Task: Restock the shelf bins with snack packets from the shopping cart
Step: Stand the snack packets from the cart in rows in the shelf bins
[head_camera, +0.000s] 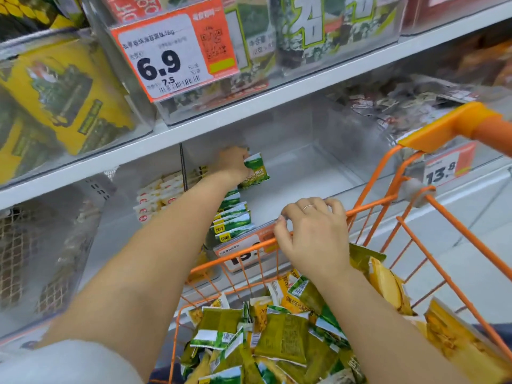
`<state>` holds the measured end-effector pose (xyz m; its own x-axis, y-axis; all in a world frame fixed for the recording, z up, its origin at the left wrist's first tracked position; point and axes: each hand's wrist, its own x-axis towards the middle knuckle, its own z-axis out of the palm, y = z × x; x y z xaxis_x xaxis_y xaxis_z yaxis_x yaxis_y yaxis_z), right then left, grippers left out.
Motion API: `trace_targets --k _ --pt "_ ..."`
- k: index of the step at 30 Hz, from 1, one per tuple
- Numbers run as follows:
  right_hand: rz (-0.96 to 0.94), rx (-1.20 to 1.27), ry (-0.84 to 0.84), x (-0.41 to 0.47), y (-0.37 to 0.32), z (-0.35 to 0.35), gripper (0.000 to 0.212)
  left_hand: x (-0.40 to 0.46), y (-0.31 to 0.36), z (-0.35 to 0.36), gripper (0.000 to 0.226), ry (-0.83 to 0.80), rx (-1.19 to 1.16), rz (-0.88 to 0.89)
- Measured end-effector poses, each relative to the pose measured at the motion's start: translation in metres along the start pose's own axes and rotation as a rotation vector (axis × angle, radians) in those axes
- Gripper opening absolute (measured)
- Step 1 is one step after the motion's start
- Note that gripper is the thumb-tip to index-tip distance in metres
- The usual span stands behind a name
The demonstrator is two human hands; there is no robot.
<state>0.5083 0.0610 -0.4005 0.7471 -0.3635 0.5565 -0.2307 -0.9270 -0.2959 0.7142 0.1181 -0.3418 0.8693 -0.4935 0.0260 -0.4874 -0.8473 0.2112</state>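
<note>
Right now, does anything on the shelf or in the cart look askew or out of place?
Nothing looks damaged or spilled. The green packets in the clear bin stand in a leaning row on its left side only, and the left hand holds one more packet there. The packets in the cart lie in a loose heap.
</note>
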Motion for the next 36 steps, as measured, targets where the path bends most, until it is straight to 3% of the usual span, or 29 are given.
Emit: trace_targets --k 4,7,11,15,21,26,29,32,34,36 --pt "-0.006 -0.005 0.049 0.002 0.003 0.005 0.032 0.015 -0.011 0.013 0.040 0.004 0.302 0.022" --pt "0.005 -0.012 0.031 0.003 0.002 0.006 0.032 0.022 -0.015 0.019 0.036 0.014 0.360 0.023" --pt "0.000 -0.023 0.046 0.003 0.001 0.008 0.033 0.024 -0.015 0.022 0.049 0.019 0.468 0.031" --pt "0.000 -0.006 0.062 0.003 0.001 0.008 0.032 0.008 0.002 0.005 0.046 0.039 0.293 0.034" --pt "0.036 0.035 0.041 0.005 -0.002 0.003 0.032 -0.098 0.020 -0.036 0.021 0.229 0.129 0.385" --pt "0.158 0.390 -0.053 0.021 -0.021 -0.025 0.027 -0.199 -0.005 -0.048 0.022 0.308 -0.017 0.479" --pt "0.078 0.508 -0.177 0.025 -0.045 -0.050 0.021 -0.239 -0.029 -0.034 0.022 0.106 -0.073 0.416" --pt "-0.088 0.395 -0.554 0.018 -0.066 -0.065 0.020 -0.255 -0.046 -0.015 0.022 -0.348 0.082 0.420" --pt "-0.183 0.309 -0.737 0.004 -0.071 -0.066 0.022 -0.261 -0.055 -0.008 0.033 -0.574 0.035 0.405" --pt "-0.214 0.311 -0.794 -0.009 -0.070 -0.063 0.022 -0.266 -0.064 -0.003 0.056 -0.713 -0.003 0.350"
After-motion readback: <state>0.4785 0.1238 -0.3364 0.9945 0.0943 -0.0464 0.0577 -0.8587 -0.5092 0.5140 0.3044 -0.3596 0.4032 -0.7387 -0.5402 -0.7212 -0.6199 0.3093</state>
